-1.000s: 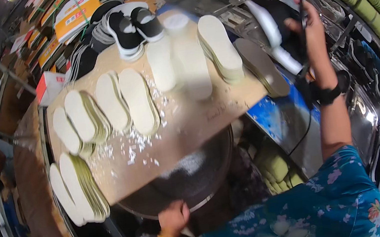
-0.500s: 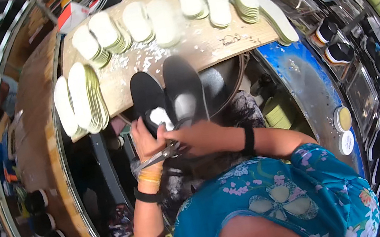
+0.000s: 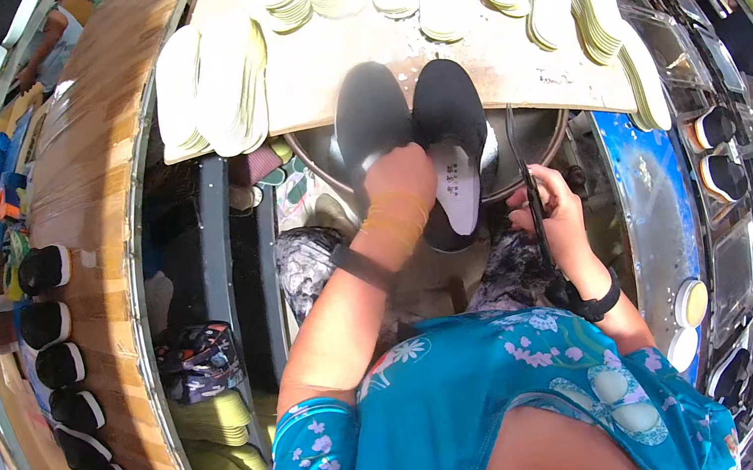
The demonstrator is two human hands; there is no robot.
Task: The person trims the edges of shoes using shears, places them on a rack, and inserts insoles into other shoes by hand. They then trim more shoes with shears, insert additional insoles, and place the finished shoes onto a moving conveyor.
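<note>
The left hand (image 3: 399, 181) reaches into the left black cloth slip-on shoe (image 3: 369, 105); its fingers are hidden, so I cannot tell whether they clamp. Beside it, toe also far, is the right black cloth slip-on shoe (image 3: 446, 102), both by the near edge of a broad tan board (image 3: 277, 127). They look light, soft above, stiffer in the sole, best gripped at the heel. The right hand (image 3: 553, 209) is closed round a slim dark tool (image 3: 529, 178) (perhaps scissors edge-on). Dark characters mark the white insole (image 3: 464, 204); faint handwriting (image 3: 555, 75) sits on the board's near right.
</note>
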